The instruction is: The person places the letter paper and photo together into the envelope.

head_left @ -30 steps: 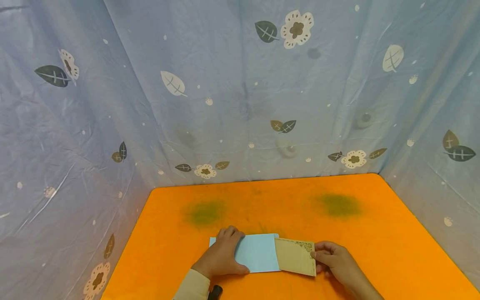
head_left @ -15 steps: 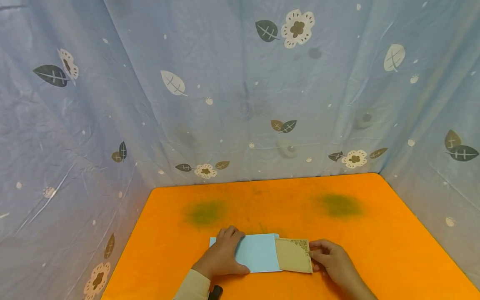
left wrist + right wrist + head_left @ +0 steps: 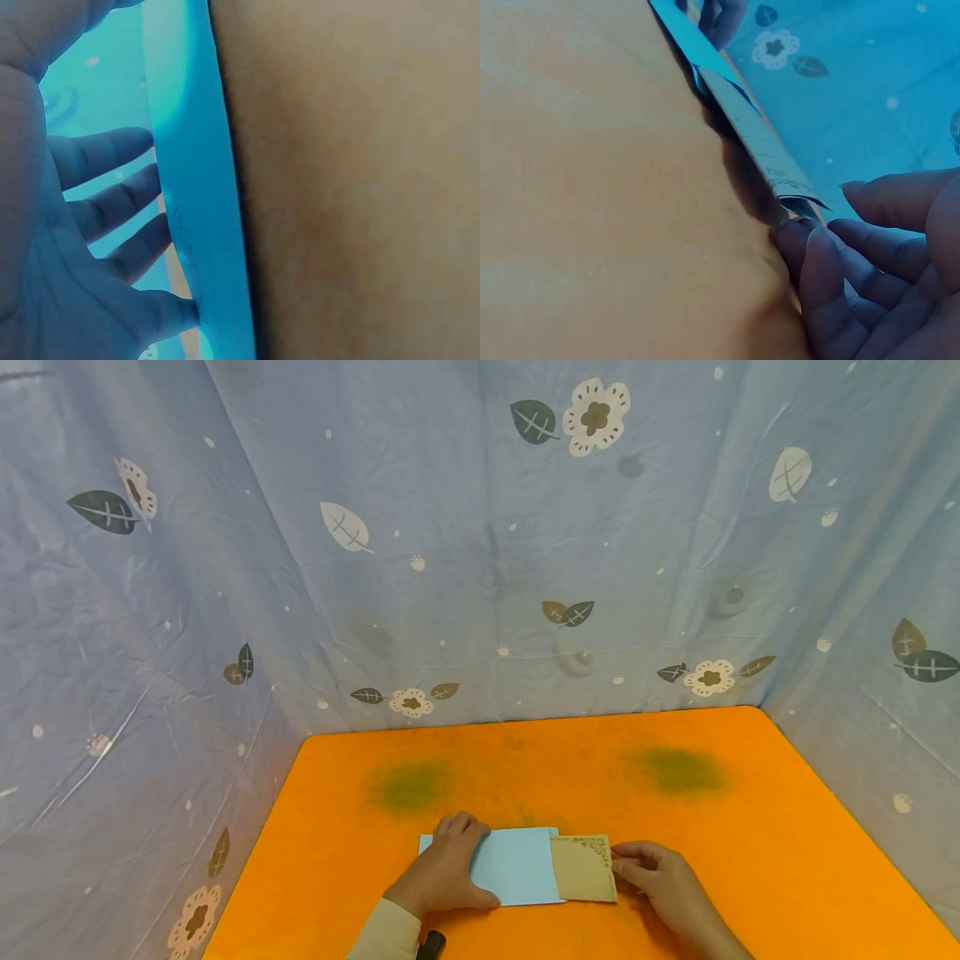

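Observation:
A light blue paper envelope (image 3: pixel 517 867) lies on the orange table in the head view. My left hand (image 3: pixel 444 868) holds it across its width, thumb on the near edge and fingers at the far edge. In the left wrist view, fingertips touch the edge of the envelope (image 3: pixel 199 180). A tan card (image 3: pixel 583 868) with a brown floral corner sticks out of the envelope's right end; its left part is hidden inside. My right hand (image 3: pixel 660 877) pinches the card's right edge. Seen from the right wrist, the card (image 3: pixel 754 142) bows slightly, with a gap at its end.
The orange table (image 3: pixel 525 777) has two greenish smudges. Pale blue curtains (image 3: pixel 465 568) with flowers and leaves hang at the back and both sides. A small black object (image 3: pixel 431 945) shows beside the left sleeve (image 3: pixel 386 933).
The right hand has moved left along with the card, which has slid further into the envelope. Less of the card shows now. The left hand and envelope have stayed in place.

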`<state>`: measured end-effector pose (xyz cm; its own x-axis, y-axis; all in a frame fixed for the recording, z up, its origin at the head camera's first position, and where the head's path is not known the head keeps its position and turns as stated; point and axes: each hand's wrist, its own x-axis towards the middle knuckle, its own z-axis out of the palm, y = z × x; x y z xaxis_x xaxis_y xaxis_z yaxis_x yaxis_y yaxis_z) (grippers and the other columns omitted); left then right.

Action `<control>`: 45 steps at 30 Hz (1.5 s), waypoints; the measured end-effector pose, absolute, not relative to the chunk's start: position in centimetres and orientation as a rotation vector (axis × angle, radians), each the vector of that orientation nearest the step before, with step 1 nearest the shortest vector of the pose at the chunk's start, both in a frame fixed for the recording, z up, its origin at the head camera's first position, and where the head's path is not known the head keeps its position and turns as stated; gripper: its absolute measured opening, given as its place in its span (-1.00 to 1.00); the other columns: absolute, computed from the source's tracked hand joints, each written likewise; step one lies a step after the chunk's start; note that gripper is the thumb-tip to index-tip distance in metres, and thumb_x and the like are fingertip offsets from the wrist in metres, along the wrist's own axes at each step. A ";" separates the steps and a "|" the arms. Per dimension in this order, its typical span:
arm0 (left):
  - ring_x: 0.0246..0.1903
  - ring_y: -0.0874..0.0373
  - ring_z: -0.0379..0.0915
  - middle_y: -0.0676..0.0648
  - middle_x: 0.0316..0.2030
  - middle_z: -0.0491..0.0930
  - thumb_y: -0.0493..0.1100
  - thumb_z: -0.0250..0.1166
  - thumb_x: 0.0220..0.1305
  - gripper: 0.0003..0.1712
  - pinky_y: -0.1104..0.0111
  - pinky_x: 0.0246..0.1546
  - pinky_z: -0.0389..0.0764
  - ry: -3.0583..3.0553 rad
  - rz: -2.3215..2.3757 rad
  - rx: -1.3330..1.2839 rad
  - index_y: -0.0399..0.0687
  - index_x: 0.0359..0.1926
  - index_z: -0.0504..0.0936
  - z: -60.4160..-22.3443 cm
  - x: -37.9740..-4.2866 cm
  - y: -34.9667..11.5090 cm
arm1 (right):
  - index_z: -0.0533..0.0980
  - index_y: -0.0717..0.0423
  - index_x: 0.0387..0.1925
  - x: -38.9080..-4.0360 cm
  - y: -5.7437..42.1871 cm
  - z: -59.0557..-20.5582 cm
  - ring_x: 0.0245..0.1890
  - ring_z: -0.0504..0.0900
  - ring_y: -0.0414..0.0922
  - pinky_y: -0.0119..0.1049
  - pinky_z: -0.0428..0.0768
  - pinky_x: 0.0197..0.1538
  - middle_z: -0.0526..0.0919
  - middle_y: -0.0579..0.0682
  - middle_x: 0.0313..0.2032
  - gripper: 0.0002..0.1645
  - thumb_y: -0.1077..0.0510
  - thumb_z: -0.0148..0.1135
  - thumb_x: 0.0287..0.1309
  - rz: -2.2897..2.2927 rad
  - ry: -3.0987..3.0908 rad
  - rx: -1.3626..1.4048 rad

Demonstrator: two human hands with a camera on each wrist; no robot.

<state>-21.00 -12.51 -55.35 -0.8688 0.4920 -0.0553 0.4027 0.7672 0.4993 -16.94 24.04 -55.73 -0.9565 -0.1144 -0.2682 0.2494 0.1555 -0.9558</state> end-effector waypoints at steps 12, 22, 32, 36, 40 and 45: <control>0.16 0.01 0.23 0.04 0.20 0.39 0.40 0.68 0.00 0.11 0.17 0.08 0.59 2.770 0.732 0.702 -0.05 0.44 0.52 -55.3 -21.0 -12.4 | 0.48 0.50 0.35 -16.6 24.1 -55.5 -0.06 0.79 0.13 -0.03 0.75 -0.16 0.77 0.12 -0.02 -0.42 0.08 0.27 0.61 -1.878 2.130 0.120; 0.17 0.00 0.23 0.01 0.22 0.39 0.37 0.69 0.02 0.10 0.16 0.08 0.59 2.774 0.730 0.716 -0.08 0.44 0.51 -55.3 -20.9 -12.3 | 0.50 0.47 0.36 -16.6 24.2 -55.3 -0.05 0.77 0.15 -0.05 0.73 -0.04 0.75 0.18 0.08 -0.36 0.00 0.29 0.60 -1.836 2.143 0.041; 0.16 0.00 0.23 0.02 0.22 0.39 0.35 0.71 0.00 0.10 0.16 0.08 0.58 2.771 0.734 0.717 -0.08 0.44 0.51 -55.3 -20.8 -12.3 | 0.42 0.53 0.41 -16.7 24.2 -55.4 0.03 0.75 0.18 -0.06 0.73 0.00 0.69 0.27 0.18 -0.32 0.01 0.23 0.65 -1.858 2.054 -0.091; 0.16 0.00 0.23 0.02 0.22 0.39 0.35 0.71 0.01 0.10 0.16 0.07 0.58 2.772 0.737 0.714 -0.07 0.45 0.51 -55.4 -20.8 -12.3 | 0.44 0.51 0.41 -16.7 24.1 -55.3 0.04 0.74 0.16 -0.06 0.73 -0.01 0.70 0.25 0.17 -0.33 0.00 0.22 0.65 -1.843 2.060 -0.100; 0.18 0.00 0.23 0.02 0.23 0.39 0.38 0.69 0.01 0.11 0.16 0.09 0.58 2.775 0.727 0.702 -0.06 0.45 0.51 -55.7 -20.9 -12.3 | 0.45 0.49 0.41 -16.8 24.0 -55.4 0.02 0.76 0.16 -0.06 0.73 -0.04 0.72 0.24 0.15 -0.33 -0.02 0.22 0.65 -1.824 2.082 -0.105; 0.19 0.01 0.23 0.02 0.25 0.39 0.40 0.67 0.02 0.11 0.16 0.10 0.58 2.783 0.718 0.700 -0.05 0.46 0.51 -56.0 -20.9 -12.4 | 0.45 0.49 0.41 -16.7 24.0 -55.5 0.02 0.76 0.16 -0.07 0.73 -0.03 0.70 0.25 0.18 -0.33 -0.02 0.21 0.65 -1.825 2.070 -0.113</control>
<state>-20.92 -12.38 -56.01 -0.8722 0.4857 -0.0577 0.3972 0.7723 0.4958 -16.67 24.04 -55.49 -0.9256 -0.3038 -0.2257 0.1860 0.1542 -0.9704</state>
